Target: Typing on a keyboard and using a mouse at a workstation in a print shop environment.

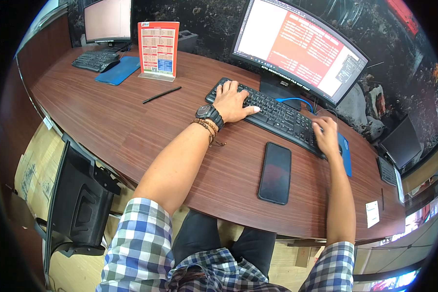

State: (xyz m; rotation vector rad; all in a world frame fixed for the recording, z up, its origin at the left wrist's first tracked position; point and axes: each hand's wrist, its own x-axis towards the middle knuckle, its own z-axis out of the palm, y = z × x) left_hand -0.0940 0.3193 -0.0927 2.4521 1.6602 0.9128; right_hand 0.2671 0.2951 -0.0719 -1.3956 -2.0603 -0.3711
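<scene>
Both hands lie flat and open on the black keyboard (270, 113), gripping nothing: the left hand (232, 102) on its left end, the right hand (327, 137) at its right end. The keyboard lies on the wooden desk (107, 121) before the monitor (297, 46), a dark phone (275, 172) just in front.

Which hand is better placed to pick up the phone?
Probably the right hand: it rests at the keyboard's near right end, just beside the phone. The left hand lies on the keyboard's far left, farther from it.
</scene>
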